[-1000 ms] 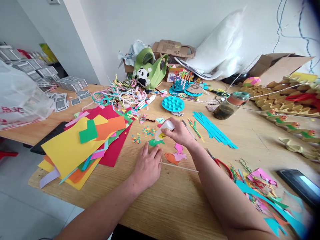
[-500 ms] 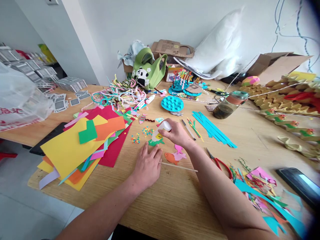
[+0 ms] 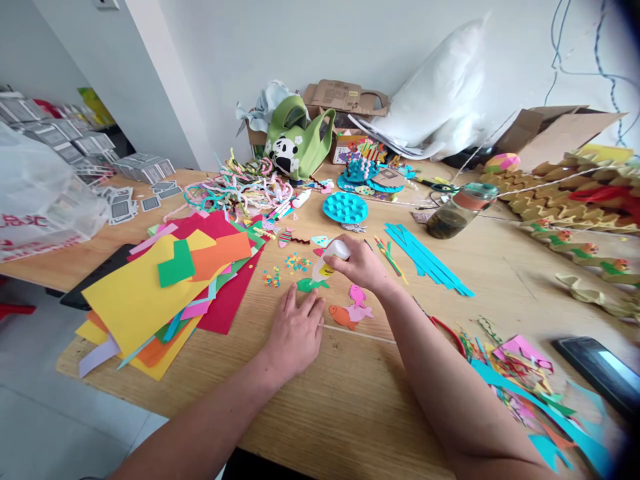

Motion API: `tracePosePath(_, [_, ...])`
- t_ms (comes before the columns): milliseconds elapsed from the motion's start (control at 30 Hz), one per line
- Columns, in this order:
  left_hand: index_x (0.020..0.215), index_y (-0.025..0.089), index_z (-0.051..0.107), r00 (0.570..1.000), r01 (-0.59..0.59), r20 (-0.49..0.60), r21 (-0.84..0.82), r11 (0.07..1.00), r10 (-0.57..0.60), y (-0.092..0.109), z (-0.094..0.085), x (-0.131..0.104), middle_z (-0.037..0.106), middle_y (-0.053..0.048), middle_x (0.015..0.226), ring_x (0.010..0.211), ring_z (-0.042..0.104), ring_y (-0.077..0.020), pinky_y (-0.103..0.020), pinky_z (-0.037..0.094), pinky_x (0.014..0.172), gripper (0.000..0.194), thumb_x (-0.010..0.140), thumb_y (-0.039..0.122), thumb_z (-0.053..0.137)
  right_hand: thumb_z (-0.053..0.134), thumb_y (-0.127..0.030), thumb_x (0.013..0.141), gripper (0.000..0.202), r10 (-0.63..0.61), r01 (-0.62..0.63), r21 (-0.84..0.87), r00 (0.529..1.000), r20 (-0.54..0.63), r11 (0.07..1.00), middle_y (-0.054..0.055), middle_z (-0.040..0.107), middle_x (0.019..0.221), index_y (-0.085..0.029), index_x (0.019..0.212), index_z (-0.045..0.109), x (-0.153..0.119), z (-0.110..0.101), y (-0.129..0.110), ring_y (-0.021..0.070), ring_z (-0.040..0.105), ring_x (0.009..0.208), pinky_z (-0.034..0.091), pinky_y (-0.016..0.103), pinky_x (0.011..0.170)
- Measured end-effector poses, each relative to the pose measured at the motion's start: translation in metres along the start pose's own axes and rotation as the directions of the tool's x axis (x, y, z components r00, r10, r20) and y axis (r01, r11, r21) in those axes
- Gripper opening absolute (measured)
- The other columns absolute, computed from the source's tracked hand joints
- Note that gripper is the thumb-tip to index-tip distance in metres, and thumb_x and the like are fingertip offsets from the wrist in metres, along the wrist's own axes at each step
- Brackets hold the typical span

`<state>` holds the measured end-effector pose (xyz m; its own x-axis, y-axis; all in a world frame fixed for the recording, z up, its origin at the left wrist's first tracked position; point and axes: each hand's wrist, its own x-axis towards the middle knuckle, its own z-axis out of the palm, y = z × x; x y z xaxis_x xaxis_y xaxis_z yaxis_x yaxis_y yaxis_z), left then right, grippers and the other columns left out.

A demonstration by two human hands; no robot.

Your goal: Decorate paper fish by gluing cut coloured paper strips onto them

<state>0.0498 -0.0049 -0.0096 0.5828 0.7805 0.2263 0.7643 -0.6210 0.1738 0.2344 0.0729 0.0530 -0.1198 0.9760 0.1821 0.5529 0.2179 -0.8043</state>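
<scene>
My right hand (image 3: 361,263) grips a white glue bottle (image 3: 327,260) with a yellow label, tilted with its tip down at a green paper fish (image 3: 311,285). Palm down on the table, my left hand (image 3: 297,330) has its fingers spread, the fingertips at the lower edge of the green fish. Just right of that hand lie an orange paper fish (image 3: 341,316), a pale pink one (image 3: 361,312) and a bright pink one (image 3: 357,295). A thin wooden stick (image 3: 360,333) lies below them. Small coloured paper dots (image 3: 297,262) are scattered left of the bottle.
Stacked coloured paper (image 3: 135,293) covers the left side. Blue paper strips (image 3: 430,260), red-handled scissors (image 3: 450,333), paper scraps (image 3: 530,387) and a phone (image 3: 600,373) lie to the right. Farther back are a blue egg-tray piece (image 3: 345,208), a glass jar (image 3: 460,210) and a green panda bag (image 3: 300,137).
My right hand and the glue bottle have shifted slightly right along the green fish. My left hand stays where it was.
</scene>
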Motion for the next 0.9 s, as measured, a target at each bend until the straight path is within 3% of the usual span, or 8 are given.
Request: tracePosePath(900, [0.133, 0.019, 0.054, 1.000, 0.002, 0.017, -0.018, 1.000, -0.002, -0.0005, -0.0008, 0.0007, 0.050, -0.003, 0.144, 0.137, 0.032, -0.0378, -0.056, 0.033, 0.109, 0.042, 0.093, 0.028, 0.043, 0.061, -0.037, 0.073, 0.022, -0.008, 0.008, -0.007, 1.000, 0.002, 1.000, 0.002, 0.066, 0.071, -0.017, 0.083, 0.056, 0.0012, -0.0040, 0.0033, 0.0146, 0.057, 0.061, 0.041, 0.024, 0.054])
